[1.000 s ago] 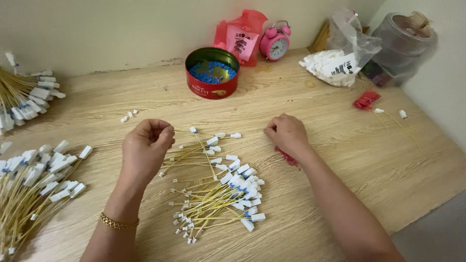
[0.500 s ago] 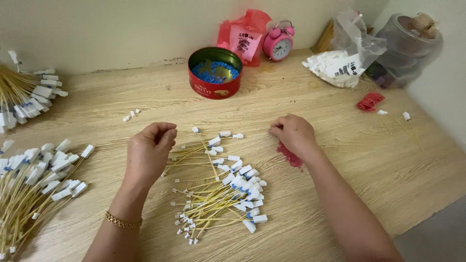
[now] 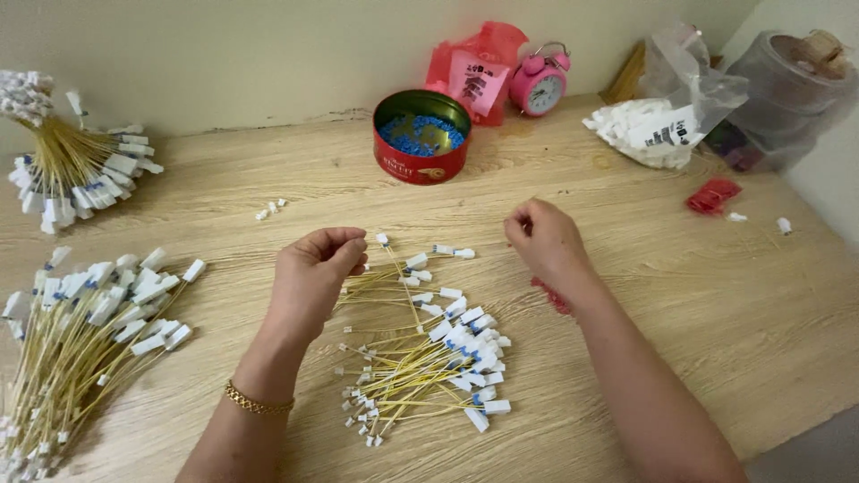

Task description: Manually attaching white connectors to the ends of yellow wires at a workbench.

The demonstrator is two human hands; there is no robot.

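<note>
Two pinched hands, left hand [image 3: 313,273] and right hand [image 3: 544,240], over yellow wires [image 3: 420,349]; red tin [image 3: 420,165] of blue beads [image 3: 422,134].

Surface [image 3: 734,322]: light wood grain, lying under even light.
Wall [image 3: 224,54]: plain pale, standing behind the surface.

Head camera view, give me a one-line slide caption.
Two hands poised over a pile of yellow connector-tipped wires on a wooden table.
</note>
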